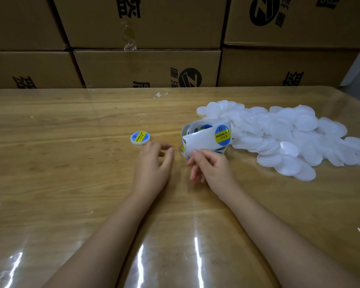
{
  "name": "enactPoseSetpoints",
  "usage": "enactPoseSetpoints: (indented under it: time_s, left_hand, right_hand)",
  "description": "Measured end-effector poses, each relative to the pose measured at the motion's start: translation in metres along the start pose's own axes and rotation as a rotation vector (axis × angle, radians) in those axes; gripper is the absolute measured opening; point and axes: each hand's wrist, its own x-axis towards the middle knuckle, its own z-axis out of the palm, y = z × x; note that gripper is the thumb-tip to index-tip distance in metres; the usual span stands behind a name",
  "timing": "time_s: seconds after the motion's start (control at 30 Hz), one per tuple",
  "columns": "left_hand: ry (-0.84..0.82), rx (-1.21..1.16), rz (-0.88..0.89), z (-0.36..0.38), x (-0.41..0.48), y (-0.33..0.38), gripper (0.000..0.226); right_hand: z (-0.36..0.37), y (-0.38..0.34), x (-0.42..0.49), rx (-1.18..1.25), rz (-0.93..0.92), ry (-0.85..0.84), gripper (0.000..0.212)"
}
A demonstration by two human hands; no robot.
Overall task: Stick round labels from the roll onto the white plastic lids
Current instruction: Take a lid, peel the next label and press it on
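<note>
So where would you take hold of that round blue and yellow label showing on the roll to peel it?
Probably its left rim. The label lies flat on the backing strip, facing the person, so only an edge lifts. The right hand pinches the strip's loose end, so the free left hand would come from the left, a fingertip grip.

A loose label roll (pixel 206 140) is standing on the worktop (pixel 71 163), its white backing strip curling outward and showing a blue-and-yellow round label (pixel 222 135). White plastic lids (pixel 289 138) are lying heaped just right of it; one labelled lid (pixel 140 138) is sitting apart, left.
</note>
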Motion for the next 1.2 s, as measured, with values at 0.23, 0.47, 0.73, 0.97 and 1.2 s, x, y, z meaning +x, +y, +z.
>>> enactPoseSetpoints:
  time_s: [0.23,0.47,0.73,0.97,1.2]
  left_hand:
    - [-0.177,-0.190,-0.021,0.012,-0.009,0.009,0.024]
    - [-0.186,-0.446,-0.310,0.006,-0.003,0.010,0.013]
    - [-0.226,-0.522,-0.319,0.006,-0.003,0.013,0.011]
    - [-0.234,-0.521,-0.313,0.005,-0.003,0.013,0.013]
    - [-0.210,-0.544,-0.264,0.003,-0.004,0.015,0.007]
  right_hand:
    - [-0.043,-0.005,0.007,-0.379,-0.281,0.638,0.025]
    - [-0.077,0.018,0.019,-1.138,0.123,0.617,0.054]
    - [-0.081,0.029,0.025,-1.215,0.115,0.607,0.049]
    - [-0.079,0.024,0.025,-1.068,-0.063,0.586,0.041]
    - [-0.064,0.014,0.022,-0.699,-0.314,0.534,0.026]
